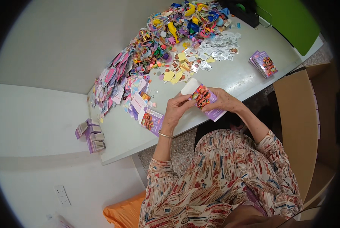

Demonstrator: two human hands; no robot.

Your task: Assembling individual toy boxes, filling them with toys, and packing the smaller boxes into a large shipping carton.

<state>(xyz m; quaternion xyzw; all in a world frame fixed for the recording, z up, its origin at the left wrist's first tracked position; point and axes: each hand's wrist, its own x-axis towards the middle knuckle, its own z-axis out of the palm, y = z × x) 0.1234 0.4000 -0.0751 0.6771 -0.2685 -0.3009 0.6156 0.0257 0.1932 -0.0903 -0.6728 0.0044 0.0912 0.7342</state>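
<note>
at the center of the frame, a person's left hand (176, 109) and right hand (226, 100) grip a purple printed carton (203, 98) from either side, its white flap (191, 86) pointing toward the upper left, over a pale bench (250, 81). a second purple carton (152, 121) lies just left of the left wrist. colorful trinkets (177, 30) heap across the top center, and stacked purple boxes (265, 64) sit at upper right.

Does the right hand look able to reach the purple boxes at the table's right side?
Probably yes: nothing visible blocks the way between the right hand and the purple boxes, but it would likely need to let go of the held carton first.
</note>
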